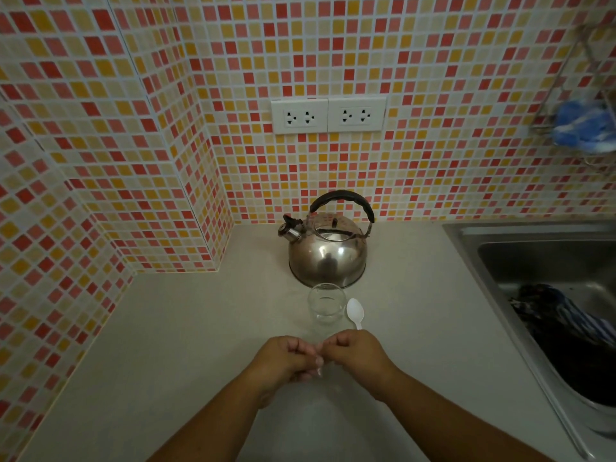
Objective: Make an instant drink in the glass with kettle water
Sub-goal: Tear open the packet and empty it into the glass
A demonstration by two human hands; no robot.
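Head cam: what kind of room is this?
Most likely a home kitchen: a steel sink set in the counter, a whistling kettle against the mosaic-tiled wall, and wall sockets above it.

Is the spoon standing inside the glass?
No, the white spoon lies on the counter just right of the glass.
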